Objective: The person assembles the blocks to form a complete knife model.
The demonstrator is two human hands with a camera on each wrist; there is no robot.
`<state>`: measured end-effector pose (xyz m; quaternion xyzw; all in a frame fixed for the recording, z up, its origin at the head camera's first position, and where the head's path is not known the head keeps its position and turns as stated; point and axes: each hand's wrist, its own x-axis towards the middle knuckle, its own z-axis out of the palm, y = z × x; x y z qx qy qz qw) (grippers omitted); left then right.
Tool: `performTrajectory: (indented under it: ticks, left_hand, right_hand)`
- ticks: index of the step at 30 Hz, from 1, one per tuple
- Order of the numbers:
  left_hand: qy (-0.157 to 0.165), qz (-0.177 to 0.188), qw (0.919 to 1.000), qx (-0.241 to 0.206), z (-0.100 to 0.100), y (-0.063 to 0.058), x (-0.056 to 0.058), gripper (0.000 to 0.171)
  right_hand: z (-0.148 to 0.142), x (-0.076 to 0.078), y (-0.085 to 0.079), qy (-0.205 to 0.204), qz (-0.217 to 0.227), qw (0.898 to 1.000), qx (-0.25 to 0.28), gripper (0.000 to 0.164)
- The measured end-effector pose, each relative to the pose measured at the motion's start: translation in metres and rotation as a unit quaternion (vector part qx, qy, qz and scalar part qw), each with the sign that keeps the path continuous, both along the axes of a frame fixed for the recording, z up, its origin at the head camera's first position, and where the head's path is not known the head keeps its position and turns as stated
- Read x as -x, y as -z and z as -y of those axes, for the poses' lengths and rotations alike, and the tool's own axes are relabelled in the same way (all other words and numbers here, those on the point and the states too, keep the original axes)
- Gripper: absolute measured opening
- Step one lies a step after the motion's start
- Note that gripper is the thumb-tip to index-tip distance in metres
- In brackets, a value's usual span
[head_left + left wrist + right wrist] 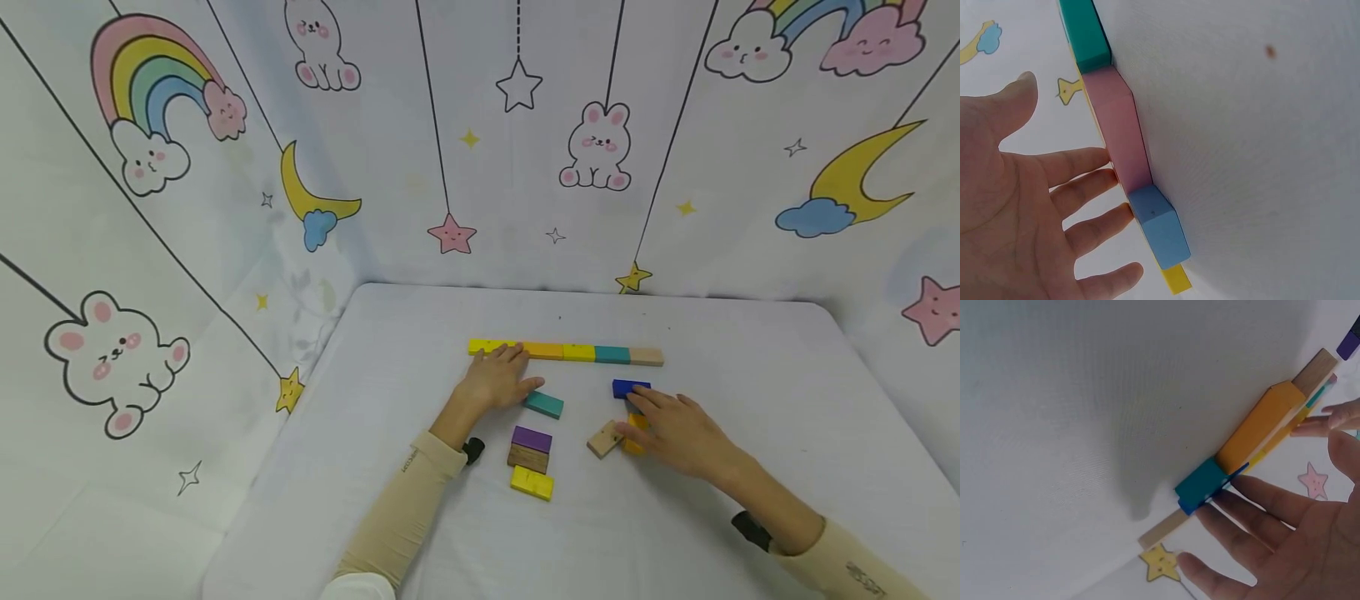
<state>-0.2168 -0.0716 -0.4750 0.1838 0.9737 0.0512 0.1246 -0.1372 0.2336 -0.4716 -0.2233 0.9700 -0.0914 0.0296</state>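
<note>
"Where was the blue block (622, 388)?"

"On the desk (360, 350), on the near side of the long row of blocks (579, 352) and apart from it, below its teal-and-wood end. It lay right at the fingertips of the right hand (682, 433), ahead of the palm and off to its left."

"And its long axis?"

"Side to side, roughly parallel with the row. The right hand was clearly the nearer; the left hand (493, 379) was over at the row's yellow end."

"Did the right fingers have hold of it?"

"Not in a grip, as far as I could see. They were stretched out and slightly parted, tips touching the blue block, with the thumb well away from them, down by an orange block (633, 447) and a wooden block (603, 440) that sat askew."

"The left?"

"Fingers loosely extended and spread, tips over the yellow end, gripping nothing. Its thumb reached out just above a teal block (543, 405)."

"Any brands or writing?"

"None I could read on the blocks. The left sleeve (405, 508) and the right sleeve (832, 558) each carried a small dark mark like lettering, too small and blurred to make out."
</note>
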Motion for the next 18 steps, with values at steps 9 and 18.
performTrajectory:
  ticks: [9,18]
  left_hand:
    - [-0.001,0.000,1.0000,0.000,0.001,0.000,0.000,0.075]
    - [-0.004,0.000,1.0000,0.003,0.000,-0.003,-0.002,0.074]
  right_hand:
    - [0.011,0.001,-0.001,-0.007,0.004,1.000,0.005,0.070]
    - [0.023,0.006,-0.001,-0.023,-0.006,1.000,0.002,0.061]
